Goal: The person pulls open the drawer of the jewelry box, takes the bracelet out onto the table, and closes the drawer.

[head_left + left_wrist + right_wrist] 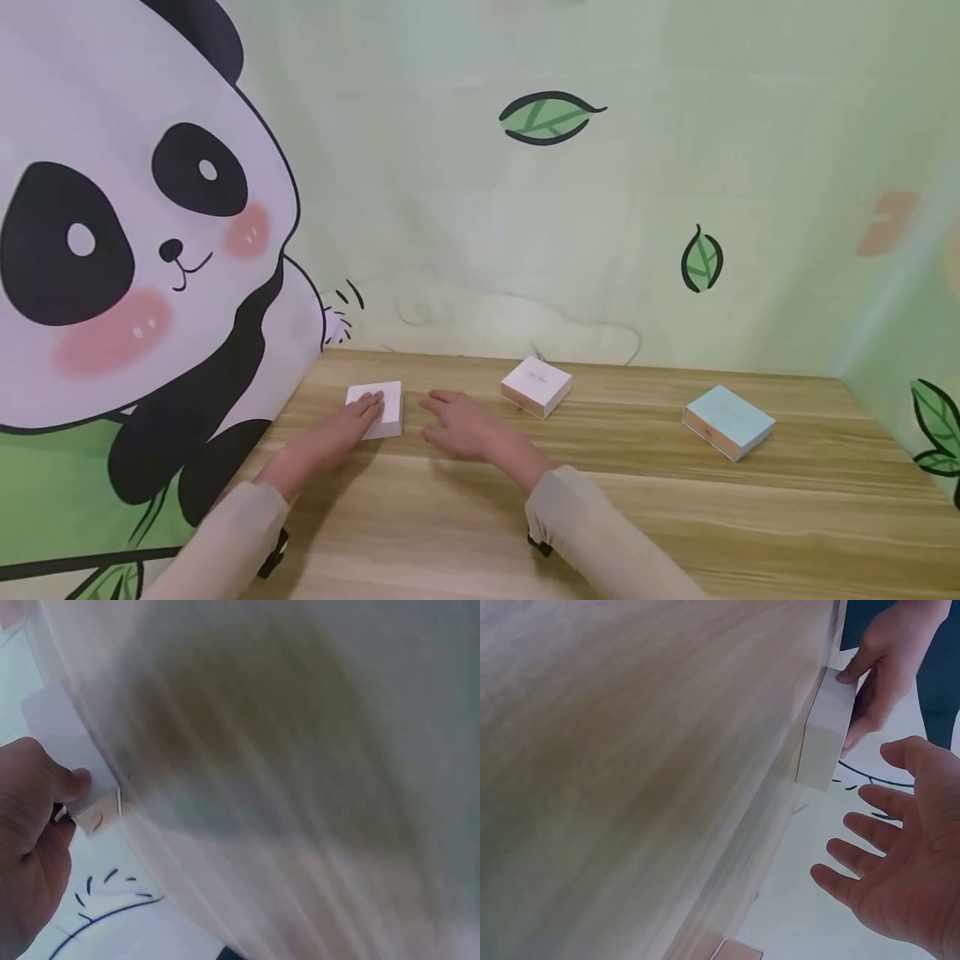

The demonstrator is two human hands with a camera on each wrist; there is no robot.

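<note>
Nearest the head camera, two pale sleeves reach in over a wood-grain surface. The right hand hovers over it with fingers spread apart and nothing in them. The left hand holds a flat white box; both wrist views show its thumb on one face and its fingers bent round another side, pinching the box.

That white box lies at the left part of the surface, ahead of the left hand and to the left of the right hand's fingertips, with a narrow gap between. The left hand is therefore the nearer one, already touching it. The top looks almost square and is partly covered, so a long axis cannot be told; its right side faces the right hand.

Well to the right sits a light blue box, set at an angle. Farther back, just beyond the right hand, is a white-lidded box with pinkish sides. Behind everything hangs a panda-print backdrop.
</note>
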